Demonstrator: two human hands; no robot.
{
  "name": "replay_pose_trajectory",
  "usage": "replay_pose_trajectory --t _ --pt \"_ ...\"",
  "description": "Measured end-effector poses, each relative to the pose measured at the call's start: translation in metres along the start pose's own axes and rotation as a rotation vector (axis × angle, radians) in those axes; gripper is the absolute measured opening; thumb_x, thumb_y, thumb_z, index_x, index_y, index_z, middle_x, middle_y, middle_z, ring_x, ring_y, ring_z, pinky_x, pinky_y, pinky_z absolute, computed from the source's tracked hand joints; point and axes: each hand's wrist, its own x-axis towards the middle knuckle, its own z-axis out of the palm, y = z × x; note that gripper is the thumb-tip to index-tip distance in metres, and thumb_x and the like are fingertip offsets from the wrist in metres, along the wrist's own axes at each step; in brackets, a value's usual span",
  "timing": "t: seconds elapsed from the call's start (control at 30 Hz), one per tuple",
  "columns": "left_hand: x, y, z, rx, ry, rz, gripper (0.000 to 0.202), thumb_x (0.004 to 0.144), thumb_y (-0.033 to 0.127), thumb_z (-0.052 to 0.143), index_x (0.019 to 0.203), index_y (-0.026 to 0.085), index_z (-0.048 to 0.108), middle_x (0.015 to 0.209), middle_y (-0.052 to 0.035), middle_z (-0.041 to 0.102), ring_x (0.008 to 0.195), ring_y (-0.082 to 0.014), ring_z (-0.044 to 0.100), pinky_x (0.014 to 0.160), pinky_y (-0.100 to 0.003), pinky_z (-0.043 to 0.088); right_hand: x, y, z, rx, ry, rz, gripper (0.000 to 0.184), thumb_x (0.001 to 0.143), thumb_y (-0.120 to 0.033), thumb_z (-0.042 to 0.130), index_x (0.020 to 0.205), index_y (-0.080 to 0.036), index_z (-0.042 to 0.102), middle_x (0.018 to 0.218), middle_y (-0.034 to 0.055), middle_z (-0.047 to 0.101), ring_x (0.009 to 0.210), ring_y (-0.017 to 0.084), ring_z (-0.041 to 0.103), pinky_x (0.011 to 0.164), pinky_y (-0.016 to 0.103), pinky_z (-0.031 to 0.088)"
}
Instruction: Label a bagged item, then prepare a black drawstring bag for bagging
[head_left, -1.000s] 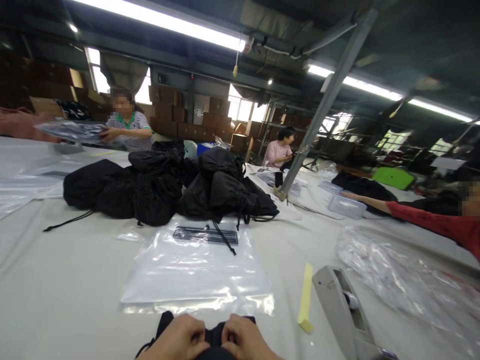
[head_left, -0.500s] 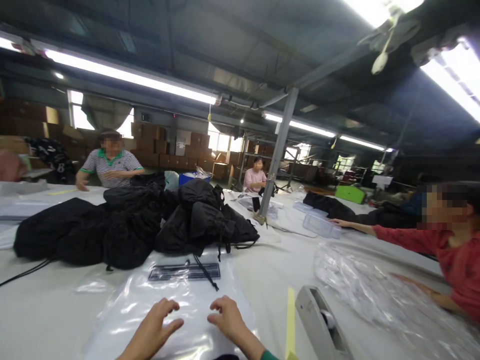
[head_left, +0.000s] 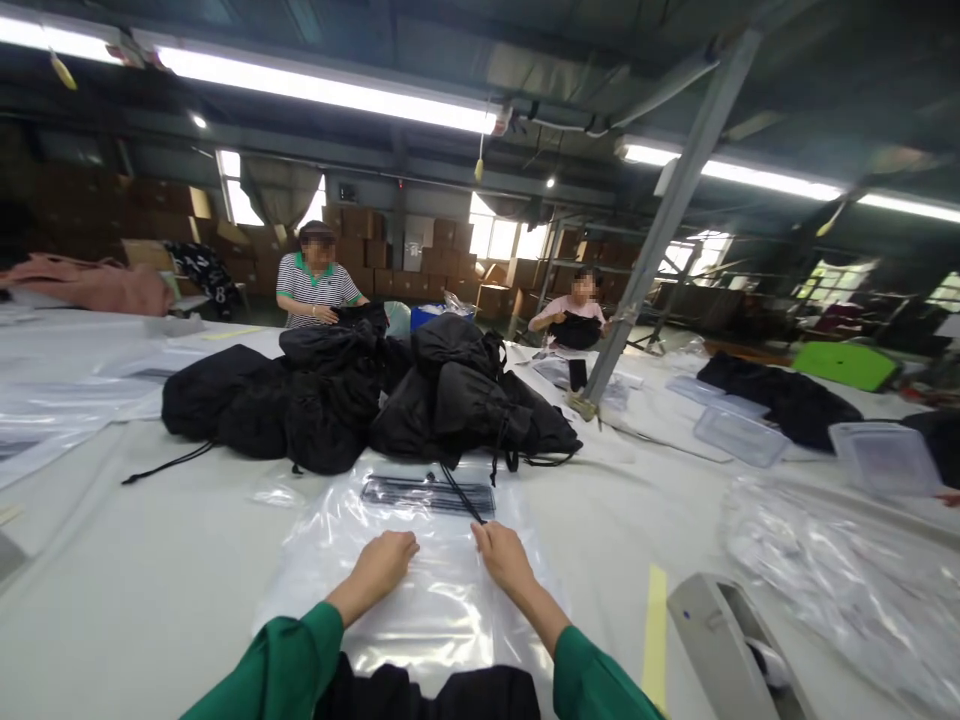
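Note:
My left hand (head_left: pixel 385 565) rests low over a stack of clear plastic bags (head_left: pixel 442 610), its fingers curled together; what they pinch, if anything, is hidden. Thumb and fingers of my right hand (head_left: pixel 508 560) are closed at the lower end of a black drawstring (head_left: pixel 461 492), which trails from the pile of black drawstring bags (head_left: pixel 480 400) over the dark printed panel (head_left: pixel 397 493) on the plastic. The cord's tip is hidden by those fingers. Folded black fabric (head_left: pixel 435 695) lies nearest me, below both hands.
Right of the plastic stand a grey tape dispenser (head_left: pixel 731 640) and a yellow tape strip (head_left: pixel 655 630). Crumpled clear plastic (head_left: pixel 832 570) and clear trays (head_left: pixel 739 437) lie farther right. A metal post (head_left: pixel 667 225) rises from the table. Two co-workers (head_left: pixel 319 285) handle black fabric across it.
My view has swung right. Both hands have gone from spread fingers to closed ones. The red-sleeved co-worker has mostly left view, and the striped-shirt person now has hands on black fabric.

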Motion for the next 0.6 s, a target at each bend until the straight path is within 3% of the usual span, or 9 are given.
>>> replay_pose_trajectory --t 0.1,0.2,0.3,0.4,0.47,0.6 --pt "0.009 -0.007 -0.004 0.003 0.046 -0.003 0.029 0.096 0.041 0.052 0.097 0.014 0.062 0.092 -0.004 0.064 0.084 -0.0175 0.063 0.081 -0.038 0.052 -0.005 -0.011 -0.001 -0.042 0.053 -0.058 0.042 0.099 -0.046 0.039 0.079 -0.018 0.063 0.074 0.0041 0.063 0.071 0.017 0.059 0.071 0.03 0.044" --pt "0.016 -0.008 -0.004 0.015 0.102 0.001 0.03 0.099 0.039 0.045 0.096 0.014 0.06 0.091 -0.004 0.064 0.085 -0.0174 0.062 0.082 -0.037 0.05 -0.012 -0.025 0.001 -0.087 0.094 -0.139 0.03 0.096 -0.042 0.046 0.093 -0.019 0.065 0.08 0.0055 0.065 0.086 0.021 0.06 0.082 0.032 0.041" --pt "0.017 -0.005 -0.004 0.04 0.127 0.013 0.031 0.1 0.039 0.041 0.094 0.014 0.059 0.087 -0.0036 0.062 0.084 -0.018 0.06 0.08 -0.036 0.048 -0.012 -0.028 0.002 -0.137 0.107 -0.194 0.018 0.094 -0.028 0.051 0.101 -0.02 0.065 0.085 0.0066 0.065 0.09 0.023 0.059 0.081 0.032 0.039" --pt "0.013 -0.005 -0.008 0.058 0.101 0.049 0.025 0.091 0.04 0.058 0.092 0.015 0.059 0.088 -0.0025 0.061 0.088 -0.0199 0.058 0.082 -0.037 0.046 -0.011 -0.013 -0.003 -0.185 0.125 -0.186 0.024 0.09 -0.007 0.047 0.097 -0.019 0.067 0.084 0.008 0.064 0.084 0.022 0.058 0.075 0.031 0.037" --pt "0.009 -0.012 -0.013 0.057 0.095 0.034 0.019 0.086 0.03 0.065 0.096 0.015 0.059 0.094 -0.003 0.06 0.093 -0.0215 0.057 0.087 -0.04 0.045 -0.012 0.006 -0.012 -0.194 0.148 -0.169 0.032 0.084 0.002 0.045 0.094 -0.018 0.067 0.084 0.0089 0.064 0.084 0.022 0.056 0.076 0.032 0.035" --pt "-0.004 -0.041 -0.035 -0.032 0.182 -0.13 0.021 0.086 0.013 0.059 0.108 0.015 0.058 0.109 -0.0061 0.056 0.107 -0.0258 0.052 0.096 -0.048 0.039 -0.029 0.051 -0.037 -0.127 0.21 -0.107 0.031 0.08 0.003 0.045 0.081 -0.018 0.067 0.085 0.0109 0.063 0.086 0.023 0.054 0.078 0.034 0.035"
